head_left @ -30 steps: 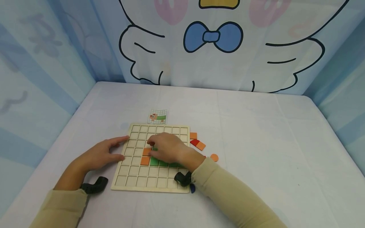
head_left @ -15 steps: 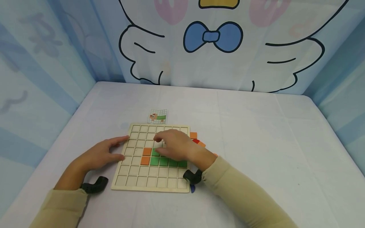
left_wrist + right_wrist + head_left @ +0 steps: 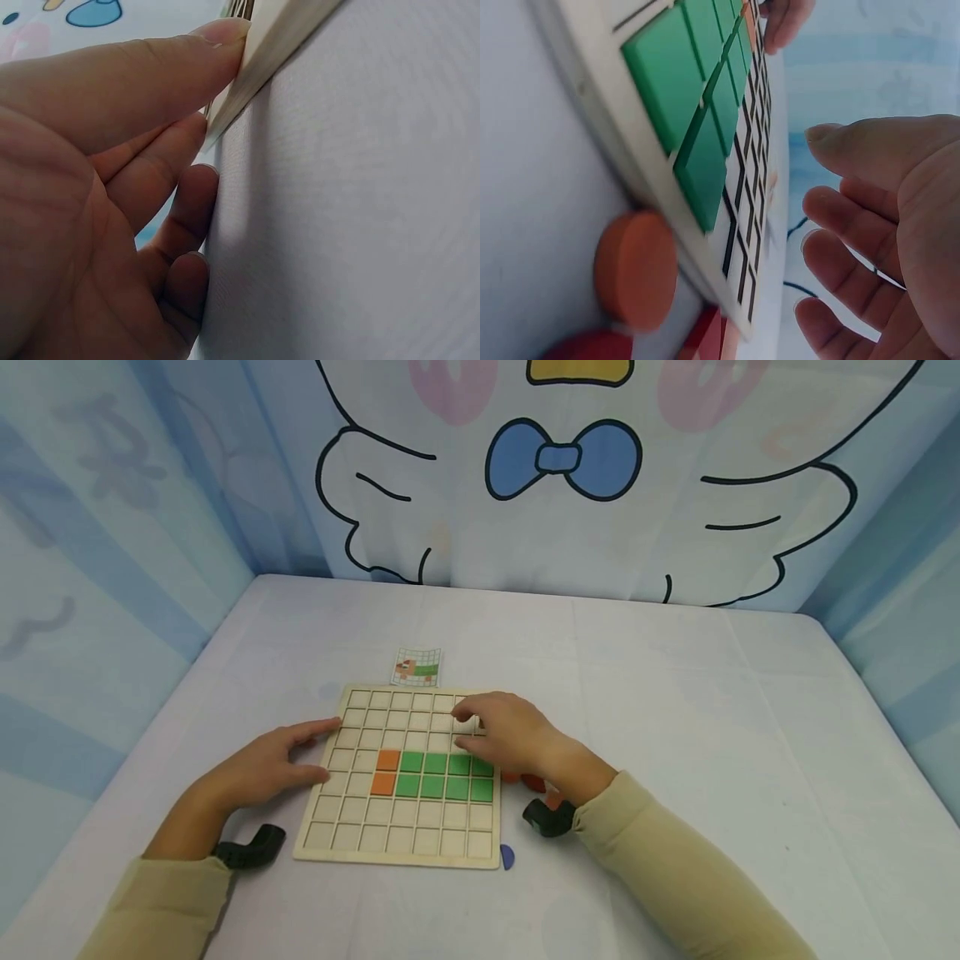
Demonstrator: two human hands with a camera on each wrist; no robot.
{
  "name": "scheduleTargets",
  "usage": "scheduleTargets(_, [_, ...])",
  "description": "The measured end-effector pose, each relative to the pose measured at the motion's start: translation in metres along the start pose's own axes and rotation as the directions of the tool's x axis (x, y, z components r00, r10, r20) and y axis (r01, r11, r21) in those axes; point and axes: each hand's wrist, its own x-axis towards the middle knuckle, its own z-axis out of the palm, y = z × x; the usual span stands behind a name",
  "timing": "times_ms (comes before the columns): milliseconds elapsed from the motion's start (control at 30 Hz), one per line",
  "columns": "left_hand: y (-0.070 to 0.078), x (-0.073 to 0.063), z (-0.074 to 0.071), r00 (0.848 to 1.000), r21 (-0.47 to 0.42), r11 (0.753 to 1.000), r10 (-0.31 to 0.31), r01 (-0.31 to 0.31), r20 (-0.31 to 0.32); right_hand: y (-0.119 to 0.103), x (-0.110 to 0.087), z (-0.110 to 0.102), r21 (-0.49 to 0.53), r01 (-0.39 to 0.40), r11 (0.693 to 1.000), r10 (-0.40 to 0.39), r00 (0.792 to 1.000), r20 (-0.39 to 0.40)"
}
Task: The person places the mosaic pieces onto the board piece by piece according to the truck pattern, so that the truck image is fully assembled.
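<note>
A wooden grid board (image 3: 416,842) lies flat on the table. Two orange square tiles (image 3: 382,783) sit in its cells, one behind the other. Beside them, two rows of green square tiles (image 3: 432,786) run to the board's right edge. My left hand (image 3: 258,768) touches the board's left edge with thumb and fingertips; in the left wrist view the thumb (image 3: 150,82) lies against the wooden side. Above the board's right part hovers my right hand (image 3: 517,735), thumb and fingers apart, holding nothing. In the right wrist view, a gap separates that hand from the tiles.
Behind the board lies a small card (image 3: 416,667) with a printed grid picture. Right of the board are an orange disc (image 3: 636,270) and red pieces (image 3: 533,782), partly hidden by my right arm. A dark blue piece (image 3: 507,857) lies near the front right corner.
My right hand has moved right, from over the orange and first green tiles to the board's right side, uncovering the green rows. My left hand stays at the left edge.
</note>
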Motion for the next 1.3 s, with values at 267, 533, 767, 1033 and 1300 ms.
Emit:
scheduleTargets(267, [0.0,0.0,0.0,1.0,-0.007,1.0,0.0,0.0,-0.001,0.015,-0.017,-0.009,0.015,-0.057,0.998,0.057,0.998,-0.02])
scheduleTargets(533, [0.001,0.0,0.0,1.0,-0.008,1.0,-0.002,0.002,0.001,0.033,-0.031,-0.013,0.005,-0.11,0.994,0.11,0.994,-0.022])
scheduleTargets(767, [0.002,0.0,0.001,1.0,0.0,1.0,-0.021,0.021,0.005,0.042,-0.04,-0.014,0.001,-0.133,0.991,0.133,0.991,0.004])
scheduleTargets(1033, [0.001,0.0,0.002,1.0,-0.004,1.0,-0.022,0.022,0.004,0.05,-0.049,-0.014,-0.002,-0.113,0.994,0.113,0.993,0.024])
scheduleTargets(1300, [0.002,0.001,0.0,1.0,0.004,1.0,-0.008,0.008,0.001,0.055,-0.053,-0.014,-0.016,-0.133,0.991,0.134,0.99,0.044])
